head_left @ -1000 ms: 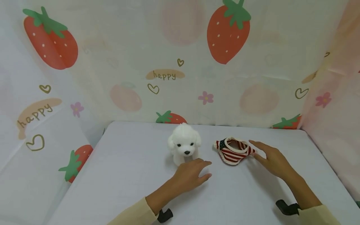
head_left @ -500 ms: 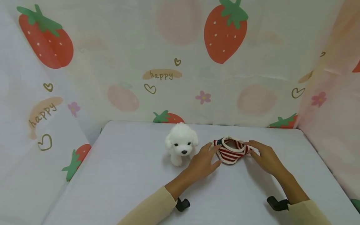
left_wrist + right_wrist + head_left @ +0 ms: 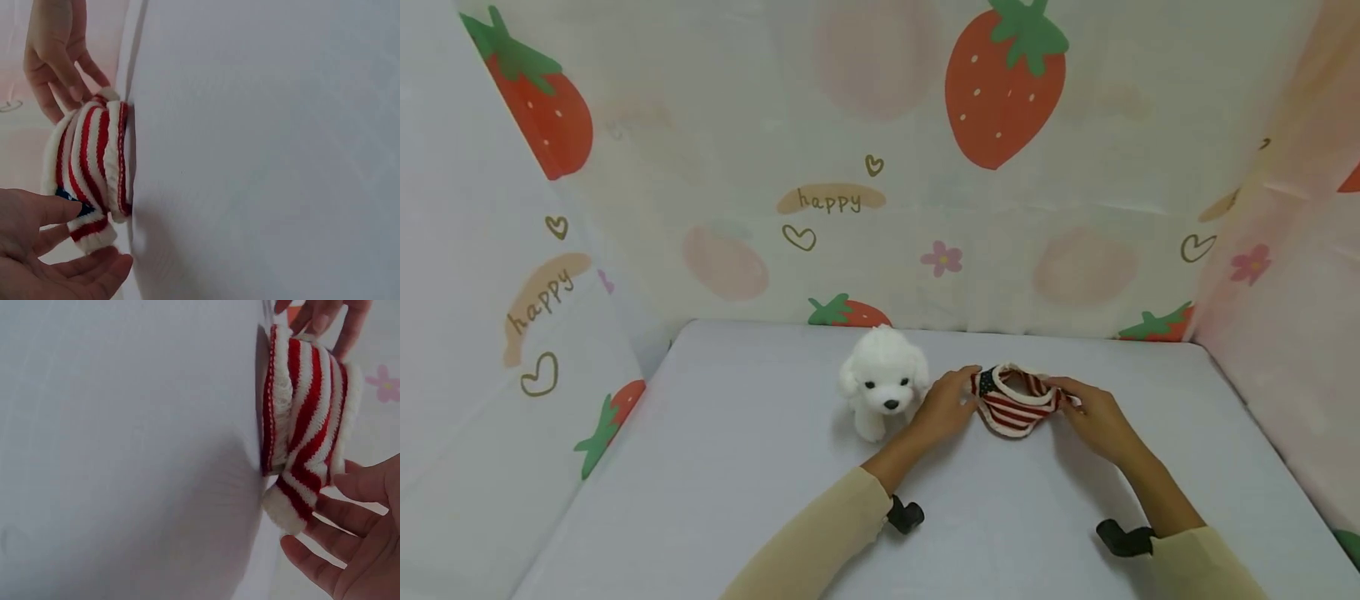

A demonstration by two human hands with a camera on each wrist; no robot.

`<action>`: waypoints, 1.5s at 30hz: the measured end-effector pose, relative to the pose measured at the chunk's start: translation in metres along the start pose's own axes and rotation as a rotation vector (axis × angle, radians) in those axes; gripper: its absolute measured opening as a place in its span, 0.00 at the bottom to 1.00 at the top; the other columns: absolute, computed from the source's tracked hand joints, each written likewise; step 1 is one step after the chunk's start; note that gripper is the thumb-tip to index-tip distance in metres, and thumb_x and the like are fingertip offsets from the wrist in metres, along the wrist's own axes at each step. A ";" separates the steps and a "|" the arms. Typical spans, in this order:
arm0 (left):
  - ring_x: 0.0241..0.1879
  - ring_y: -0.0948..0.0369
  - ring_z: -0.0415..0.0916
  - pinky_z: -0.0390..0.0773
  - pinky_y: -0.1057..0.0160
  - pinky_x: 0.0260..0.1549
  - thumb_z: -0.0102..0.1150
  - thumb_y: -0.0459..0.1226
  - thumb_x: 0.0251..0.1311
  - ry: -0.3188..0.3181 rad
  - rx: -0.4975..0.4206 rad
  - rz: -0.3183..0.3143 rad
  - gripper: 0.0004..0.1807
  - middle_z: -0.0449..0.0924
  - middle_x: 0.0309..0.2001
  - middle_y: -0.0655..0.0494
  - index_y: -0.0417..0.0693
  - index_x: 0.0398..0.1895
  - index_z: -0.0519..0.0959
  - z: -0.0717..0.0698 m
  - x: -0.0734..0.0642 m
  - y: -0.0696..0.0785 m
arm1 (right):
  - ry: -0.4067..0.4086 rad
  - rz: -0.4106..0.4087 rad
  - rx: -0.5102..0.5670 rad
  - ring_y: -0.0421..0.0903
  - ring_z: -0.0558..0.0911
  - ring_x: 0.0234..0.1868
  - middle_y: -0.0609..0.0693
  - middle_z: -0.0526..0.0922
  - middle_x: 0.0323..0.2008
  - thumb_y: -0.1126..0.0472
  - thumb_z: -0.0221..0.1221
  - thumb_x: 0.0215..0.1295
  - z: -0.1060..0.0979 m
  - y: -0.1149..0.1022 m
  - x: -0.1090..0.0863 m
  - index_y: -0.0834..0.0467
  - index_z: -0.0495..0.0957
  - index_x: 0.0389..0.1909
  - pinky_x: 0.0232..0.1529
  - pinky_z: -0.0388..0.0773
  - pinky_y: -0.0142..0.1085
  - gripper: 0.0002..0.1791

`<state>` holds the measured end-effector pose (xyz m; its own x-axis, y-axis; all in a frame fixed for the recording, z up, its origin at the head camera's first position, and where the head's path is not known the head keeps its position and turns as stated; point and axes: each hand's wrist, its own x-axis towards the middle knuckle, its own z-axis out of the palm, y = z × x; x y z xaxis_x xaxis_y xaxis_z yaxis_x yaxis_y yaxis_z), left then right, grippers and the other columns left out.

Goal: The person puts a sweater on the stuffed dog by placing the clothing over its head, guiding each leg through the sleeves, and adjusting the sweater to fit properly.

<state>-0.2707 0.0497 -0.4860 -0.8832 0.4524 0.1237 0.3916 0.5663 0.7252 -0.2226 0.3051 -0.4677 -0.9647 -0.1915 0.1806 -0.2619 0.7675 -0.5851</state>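
Observation:
A small knitted sweater point(image 3: 1017, 408) with red and white stripes, a dark blue patch and a white collar lies on the white table. My left hand point(image 3: 947, 408) holds its left sleeve; in the left wrist view the thumb lies on the blue patch and the fingers curve below the cuff. On the other side my right hand point(image 3: 1093, 421) grips the right sleeve, its thumb near the collar edge in the right wrist view. Left of the sweater stands a white plush dog point(image 3: 886, 379), facing forward, partly overlapped by my left hand.
The white table point(image 3: 737, 467) ends at a back edge against a strawberry-print cloth point(image 3: 880, 108), which also hangs along both sides. Black wrist mounts point(image 3: 906, 515) sit under both cream sleeves.
My left hand has moved right and forward from in front of the plush dog to the sweater's left sleeve. My right hand has closed in on the right sleeve. The sweater stays put.

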 end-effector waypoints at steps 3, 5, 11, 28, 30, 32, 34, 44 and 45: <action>0.52 0.57 0.80 0.78 0.62 0.51 0.58 0.31 0.70 0.012 -0.014 -0.009 0.21 0.83 0.54 0.49 0.44 0.65 0.77 0.004 0.004 0.003 | 0.029 -0.004 -0.042 0.52 0.77 0.35 0.63 0.83 0.47 0.72 0.57 0.70 0.004 -0.001 0.002 0.64 0.77 0.63 0.34 0.73 0.42 0.21; 0.38 0.62 0.80 0.77 0.67 0.39 0.59 0.31 0.69 0.029 -0.028 -0.009 0.16 0.85 0.41 0.52 0.44 0.58 0.82 0.006 0.005 0.004 | 0.054 -0.002 -0.061 0.47 0.72 0.29 0.60 0.84 0.42 0.71 0.59 0.70 0.006 -0.002 0.002 0.63 0.78 0.61 0.28 0.69 0.38 0.20; 0.22 0.68 0.66 0.66 0.71 0.24 0.64 0.33 0.67 0.067 -0.030 0.026 0.09 0.75 0.23 0.60 0.46 0.48 0.87 0.008 0.005 0.010 | 0.146 0.020 -0.116 0.44 0.70 0.23 0.60 0.86 0.39 0.71 0.57 0.68 0.008 -0.009 0.002 0.61 0.82 0.58 0.20 0.64 0.36 0.19; 0.23 0.71 0.70 0.69 0.73 0.23 0.63 0.36 0.69 0.125 -0.085 0.131 0.08 0.79 0.26 0.63 0.48 0.48 0.87 -0.012 -0.012 0.052 | 0.406 -0.112 -0.074 0.58 0.87 0.29 0.63 0.88 0.31 0.74 0.61 0.64 -0.025 -0.032 -0.004 0.67 0.87 0.46 0.14 0.64 0.29 0.12; 0.24 0.72 0.71 0.69 0.73 0.23 0.63 0.35 0.69 0.127 -0.102 0.138 0.08 0.80 0.26 0.62 0.48 0.47 0.87 -0.016 -0.015 0.056 | 0.416 -0.127 -0.085 0.52 0.84 0.22 0.63 0.88 0.32 0.76 0.61 0.62 -0.028 -0.036 -0.004 0.66 0.88 0.44 0.14 0.62 0.28 0.13; 0.24 0.72 0.71 0.68 0.74 0.22 0.63 0.35 0.69 0.133 -0.112 0.145 0.08 0.80 0.26 0.62 0.48 0.47 0.87 -0.022 -0.018 0.061 | 0.412 -0.138 -0.096 0.42 0.75 0.15 0.64 0.88 0.32 0.78 0.61 0.59 -0.032 -0.040 -0.004 0.66 0.88 0.45 0.13 0.59 0.27 0.14; 0.23 0.71 0.70 0.67 0.74 0.21 0.62 0.35 0.69 0.138 -0.116 0.154 0.08 0.79 0.26 0.62 0.48 0.47 0.87 -0.028 -0.021 0.066 | 0.406 -0.155 -0.109 0.33 0.62 0.13 0.64 0.88 0.31 0.80 0.60 0.57 -0.036 -0.043 -0.004 0.66 0.88 0.45 0.13 0.53 0.28 0.17; 0.31 0.72 0.78 0.76 0.76 0.29 0.63 0.35 0.69 0.207 -0.083 0.212 0.08 0.84 0.33 0.61 0.48 0.48 0.87 -0.069 -0.040 0.089 | 0.489 -0.252 -0.177 0.33 0.52 0.14 0.61 0.88 0.28 0.78 0.65 0.54 -0.059 -0.079 0.001 0.63 0.89 0.44 0.13 0.50 0.29 0.17; 0.31 0.72 0.78 0.76 0.76 0.30 0.63 0.35 0.69 0.222 -0.079 0.222 0.09 0.85 0.34 0.60 0.48 0.48 0.87 -0.073 -0.042 0.089 | 0.497 -0.259 -0.184 0.32 0.51 0.14 0.61 0.88 0.28 0.78 0.66 0.54 -0.060 -0.083 0.002 0.62 0.89 0.44 0.13 0.50 0.30 0.17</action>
<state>-0.2180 0.0305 -0.3770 -0.8165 0.3929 0.4230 0.5675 0.4117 0.7131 -0.2012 0.2777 -0.3710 -0.7301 -0.1112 0.6742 -0.4355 0.8360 -0.3337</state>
